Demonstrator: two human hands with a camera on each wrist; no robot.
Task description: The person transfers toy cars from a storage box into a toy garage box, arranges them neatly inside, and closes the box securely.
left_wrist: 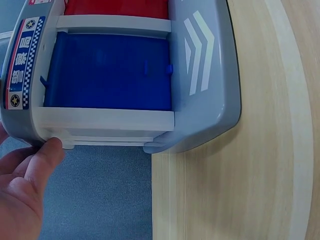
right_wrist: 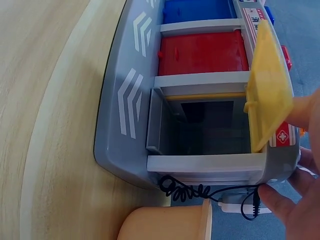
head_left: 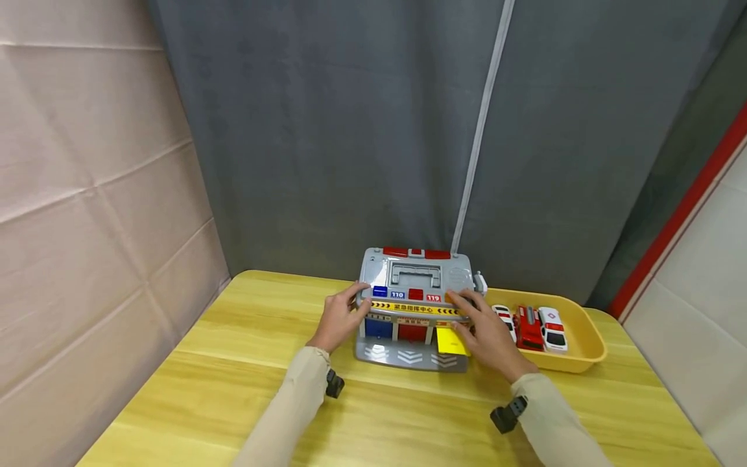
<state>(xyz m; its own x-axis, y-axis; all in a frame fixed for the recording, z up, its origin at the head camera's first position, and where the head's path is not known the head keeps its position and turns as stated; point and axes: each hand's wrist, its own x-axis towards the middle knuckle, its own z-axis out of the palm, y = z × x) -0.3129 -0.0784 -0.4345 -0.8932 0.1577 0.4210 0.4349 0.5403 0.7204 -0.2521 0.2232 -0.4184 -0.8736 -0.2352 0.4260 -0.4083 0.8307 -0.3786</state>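
Observation:
A grey toy rescue station [head_left: 417,279] stands near the back of the table, its roof fitted with a folded handle and red light pieces. My left hand [head_left: 340,316] holds its left roof edge, the thumb [left_wrist: 47,155] on the side wall and other fingers partly hidden. On the right, my right hand [head_left: 489,331] grips the opposite roof corner, thumb low and fingers over the top. The yellow door [right_wrist: 270,90] is swung up, showing a dark bay behind it. The blue door [left_wrist: 107,70] and the red door [right_wrist: 202,52] are down.
A yellow tray [head_left: 586,331] sits right of the station, holding a red fire truck [head_left: 528,327], a white ambulance [head_left: 552,327] and another white car [head_left: 504,318]. A coiled black cord [right_wrist: 182,190] hangs at the station's right side. A grey curtain [head_left: 327,130] rises behind the table.

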